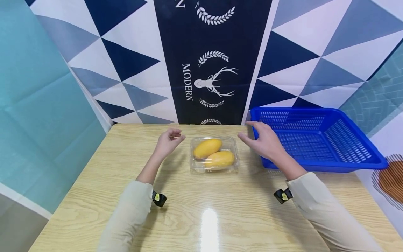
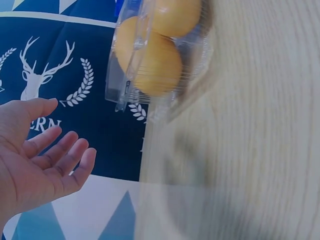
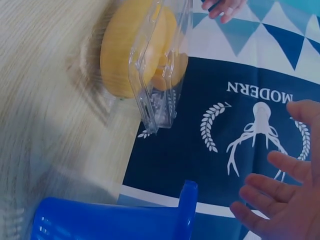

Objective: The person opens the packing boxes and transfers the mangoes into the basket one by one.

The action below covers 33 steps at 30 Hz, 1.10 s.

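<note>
A clear plastic clamshell box (image 1: 196, 167) rests on the table with two yellow mangoes (image 1: 219, 159) inside; its lid looks closed. To its left hovers my left hand (image 1: 168, 142), fingers loosely bent, holding nothing. On the other side my right hand (image 1: 263, 140) is raised between the box and the blue basket, thumb and fingers spread apart. Neither hand touches the box. In the left wrist view the left palm (image 2: 35, 160) faces the box with a gap between. The right wrist view shows the right fingers (image 3: 272, 187) extended and apart from the box.
A blue plastic basket (image 1: 324, 164) with slotted walls stands at the right of the wooden table (image 1: 176, 217). Behind the table's back edge hangs a patterned cloth (image 1: 220, 112) with a deer print. A pale blue-green panel (image 1: 41, 105) borders the left side.
</note>
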Each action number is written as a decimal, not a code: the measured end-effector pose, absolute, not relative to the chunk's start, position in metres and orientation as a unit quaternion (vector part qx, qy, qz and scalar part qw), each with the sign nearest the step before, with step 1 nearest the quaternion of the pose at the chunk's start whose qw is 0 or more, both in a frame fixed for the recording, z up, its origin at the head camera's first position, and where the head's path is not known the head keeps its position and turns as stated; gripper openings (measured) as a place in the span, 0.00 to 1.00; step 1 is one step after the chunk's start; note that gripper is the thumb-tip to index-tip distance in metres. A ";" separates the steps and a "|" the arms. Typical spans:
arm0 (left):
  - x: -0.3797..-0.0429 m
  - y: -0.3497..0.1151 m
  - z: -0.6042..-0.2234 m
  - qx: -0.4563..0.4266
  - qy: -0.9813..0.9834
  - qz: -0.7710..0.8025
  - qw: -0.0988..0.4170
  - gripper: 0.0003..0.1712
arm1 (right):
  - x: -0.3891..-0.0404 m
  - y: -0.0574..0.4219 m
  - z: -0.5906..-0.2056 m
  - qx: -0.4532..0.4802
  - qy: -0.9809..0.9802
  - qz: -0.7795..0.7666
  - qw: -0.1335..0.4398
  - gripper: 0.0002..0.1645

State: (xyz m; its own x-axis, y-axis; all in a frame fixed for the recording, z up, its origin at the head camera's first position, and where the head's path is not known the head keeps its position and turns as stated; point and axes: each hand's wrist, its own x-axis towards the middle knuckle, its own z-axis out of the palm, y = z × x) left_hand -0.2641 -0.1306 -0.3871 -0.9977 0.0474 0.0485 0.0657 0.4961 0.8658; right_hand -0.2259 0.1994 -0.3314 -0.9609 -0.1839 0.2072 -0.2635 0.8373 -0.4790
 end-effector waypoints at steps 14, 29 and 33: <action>-0.259 -0.124 -0.404 -0.018 -0.830 -0.556 -0.049 0.24 | -0.222 0.193 -0.339 0.141 -0.944 0.285 0.083 0.37; -0.256 -0.123 -0.423 -0.005 -0.804 -0.588 -0.081 0.25 | -0.223 0.179 -0.349 0.178 -0.941 0.280 0.065 0.33; -0.256 -0.121 -0.425 0.005 -0.801 -0.592 -0.089 0.24 | -0.222 0.176 -0.352 0.188 -0.940 0.279 0.059 0.33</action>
State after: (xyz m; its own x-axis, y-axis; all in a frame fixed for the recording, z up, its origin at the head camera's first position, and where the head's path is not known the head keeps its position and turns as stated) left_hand -0.2565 -0.1208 -0.4253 -0.9842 0.0964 -0.1487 -0.1138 0.2996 0.9473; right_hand -0.2224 0.1763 -0.3522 -0.9223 -0.3202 0.2166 -0.3865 0.7740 -0.5015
